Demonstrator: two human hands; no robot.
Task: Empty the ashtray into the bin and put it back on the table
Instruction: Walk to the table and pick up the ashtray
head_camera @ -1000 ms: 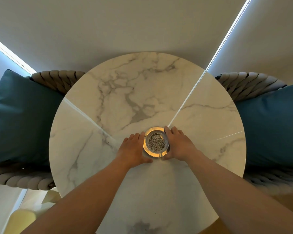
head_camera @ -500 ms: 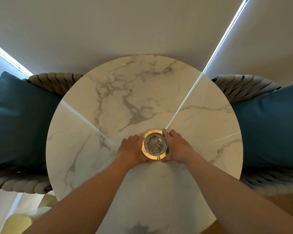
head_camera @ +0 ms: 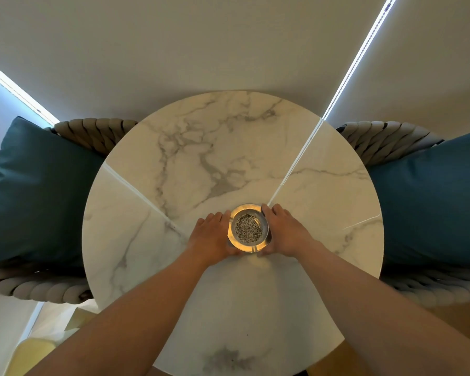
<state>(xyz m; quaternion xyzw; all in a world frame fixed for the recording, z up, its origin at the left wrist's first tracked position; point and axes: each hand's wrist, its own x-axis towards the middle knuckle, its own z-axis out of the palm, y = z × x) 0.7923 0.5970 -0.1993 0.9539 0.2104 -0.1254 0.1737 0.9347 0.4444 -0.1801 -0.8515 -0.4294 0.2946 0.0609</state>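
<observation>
A round glass ashtray (head_camera: 248, 228) with grey ash in its bowl sits near the middle of the round white marble table (head_camera: 228, 158). My left hand (head_camera: 210, 236) cups its left side and my right hand (head_camera: 284, 230) cups its right side, fingers curled against the rim. A warm glow shows under its near edge, so it seems raised slightly off the tabletop. No bin is in view.
Two woven grey chairs with teal cushions flank the table, one on the left (head_camera: 30, 191) and one on the right (head_camera: 429, 196). A pale wall stands behind the table. A yellowish object (head_camera: 33, 354) lies at the lower left.
Both hands have stayed around the ashtray and tightened on it. The ashtray has shifted a little toward me and seems to lift slightly.
</observation>
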